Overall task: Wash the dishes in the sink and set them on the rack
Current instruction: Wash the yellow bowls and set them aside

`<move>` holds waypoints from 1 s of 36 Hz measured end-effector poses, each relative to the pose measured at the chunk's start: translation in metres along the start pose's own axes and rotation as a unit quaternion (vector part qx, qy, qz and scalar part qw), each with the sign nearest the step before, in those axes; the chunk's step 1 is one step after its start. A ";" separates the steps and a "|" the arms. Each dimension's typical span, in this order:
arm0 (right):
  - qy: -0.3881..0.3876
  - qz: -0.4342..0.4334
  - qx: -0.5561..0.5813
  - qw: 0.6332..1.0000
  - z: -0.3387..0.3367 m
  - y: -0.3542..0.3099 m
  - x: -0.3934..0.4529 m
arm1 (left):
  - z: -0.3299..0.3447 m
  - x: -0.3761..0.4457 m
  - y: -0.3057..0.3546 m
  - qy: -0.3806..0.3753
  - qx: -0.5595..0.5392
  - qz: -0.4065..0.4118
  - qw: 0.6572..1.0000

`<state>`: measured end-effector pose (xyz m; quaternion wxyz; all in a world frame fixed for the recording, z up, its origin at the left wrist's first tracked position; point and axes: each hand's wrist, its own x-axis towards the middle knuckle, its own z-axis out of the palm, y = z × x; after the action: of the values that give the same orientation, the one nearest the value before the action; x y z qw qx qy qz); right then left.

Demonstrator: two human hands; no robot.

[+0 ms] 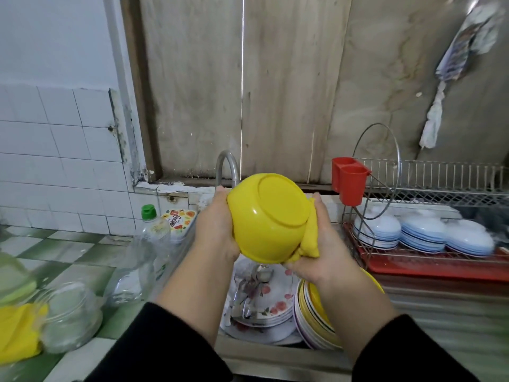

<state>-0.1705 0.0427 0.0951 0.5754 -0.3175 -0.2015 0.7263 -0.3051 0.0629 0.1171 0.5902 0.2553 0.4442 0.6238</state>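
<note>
The sink (pixel 264 351) fills the lower middle, at about six o'clock from the picture's centre, and it holds the unwashed load: a stack of flowered plates (pixel 271 304) with spoons (pixel 249 285) lying on top, and just to their right a tilted stack of striped bowls (pixel 314 323) leaning on edge. Those look like the work left to do.

At three o'clock stands the wire rack (pixel 429 188) over a red drip tray (pixel 440 268). Three stacks of blue-rimmed bowls (pixel 421 232) lie upside down on its lower tier, probably so that water runs off. A red cutlery cup (pixel 349 183) hangs on its left end.

At nine o'clock, on the green-checked counter (pixel 82 260), stand a clear bottle with a green cap (pixel 150 232) and an overturned clear jar (pixel 70 315).

In the centre, above the sink and in front of the tap (pixel 228 166), the yellow bowl (pixel 271 216) is held with its base towards the camera. The left hand (pixel 216 224) grips its rim at nine o'clock, likely to steady it. The right hand (pixel 322 249) clutches a yellow cloth (pixel 309 238) against the bowl's side at four o'clock, so the outside appears to be the surface being scrubbed. No running water is visible.
</note>
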 end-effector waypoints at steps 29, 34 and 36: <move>0.210 -0.121 -0.052 0.969 -0.010 0.024 0.016 | 0.006 -0.031 -0.061 -0.209 0.047 0.114 0.970; 0.291 -0.369 -0.277 0.838 -0.007 0.035 0.002 | 0.005 -0.038 -0.063 -0.266 0.012 0.021 0.964; 0.252 -0.434 -0.383 0.776 -0.011 0.037 -0.007 | 0.002 -0.040 -0.062 -0.294 -0.008 0.012 0.956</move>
<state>-0.1883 0.0259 0.0647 0.6906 -0.5619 -0.4275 0.1567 -0.2653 0.0194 0.0735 0.6891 0.4279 0.2429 0.5321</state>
